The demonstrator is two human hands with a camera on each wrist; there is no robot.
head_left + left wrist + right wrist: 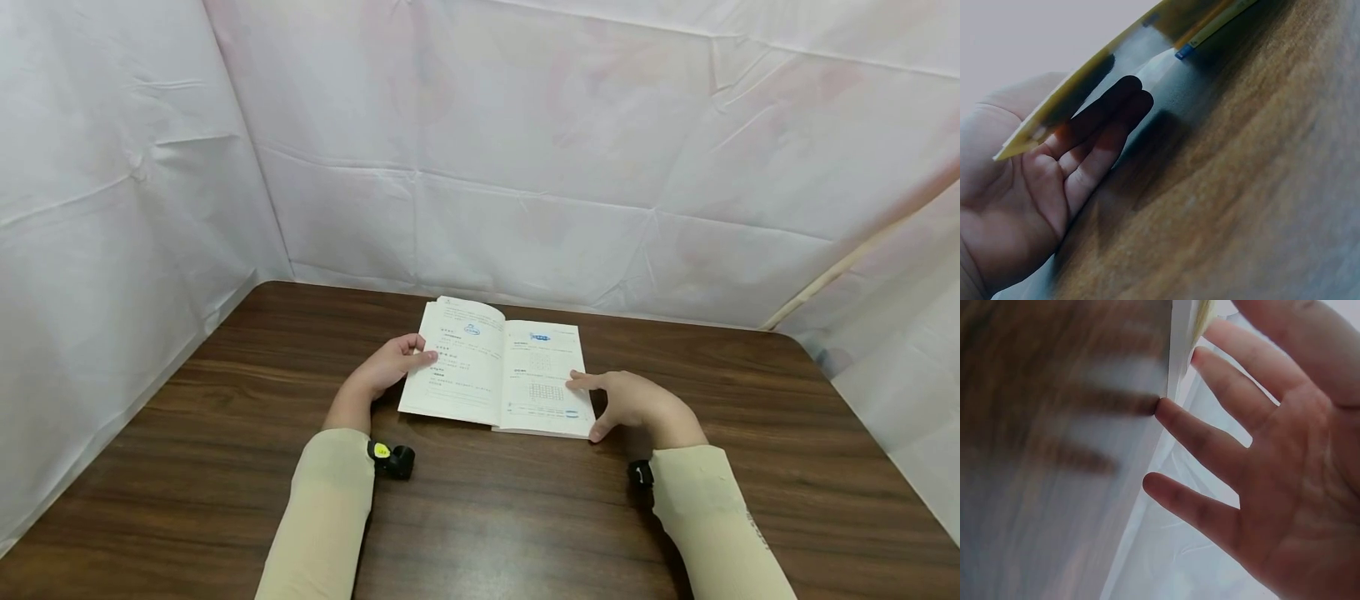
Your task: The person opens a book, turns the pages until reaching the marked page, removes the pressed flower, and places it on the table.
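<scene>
White workbook already lies open on the table; your left hand grips its left half, right hand fingers straight on right page. No page lifted yet.

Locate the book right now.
In the head view, the book lies open mid-table, toward the far edge, between the left hand at its left page and the right hand at its right.
</scene>
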